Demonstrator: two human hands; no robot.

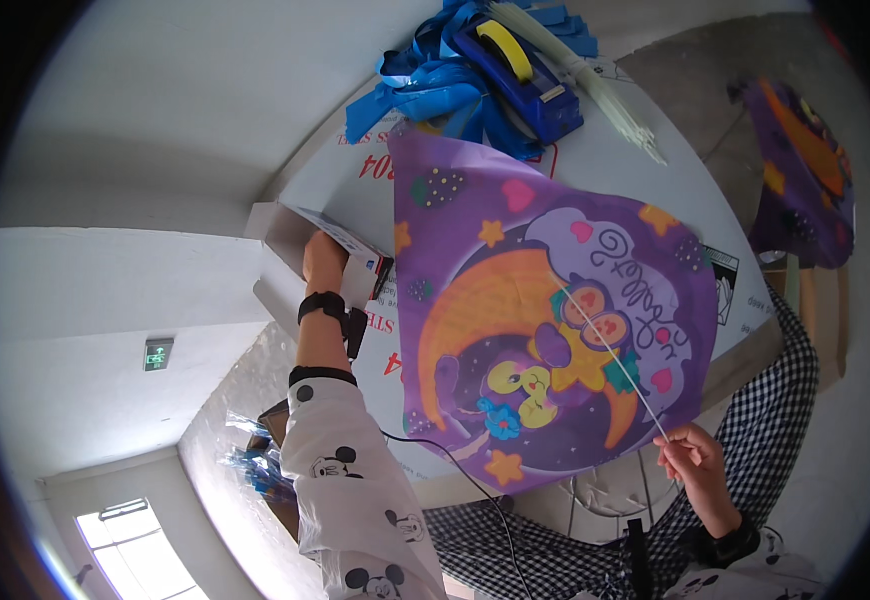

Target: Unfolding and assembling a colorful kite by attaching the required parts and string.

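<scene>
My right hand [697, 470] pinches the lower end of a thin white rod [610, 355]. The rod slants up and left across a purple printed sheet [555, 180], which shows an orange moon, stars and hearts. This sheet lies spread over a white printed board or box top, its lower edge overhanging. My left arm stretches forward, and my left hand [325, 258] reaches into an open white cardboard box [277, 235]. Its fingers are hidden behind the box flap, so what they touch cannot be seen.
At the far side lie a blue tape dispenser [545, 112] with a yellow roll, crumpled blue strips [435, 95] and a bundle of pale rods [610, 95]. Another purple printed piece [805, 175] is at the right. A black cable [475, 480] runs near my left sleeve.
</scene>
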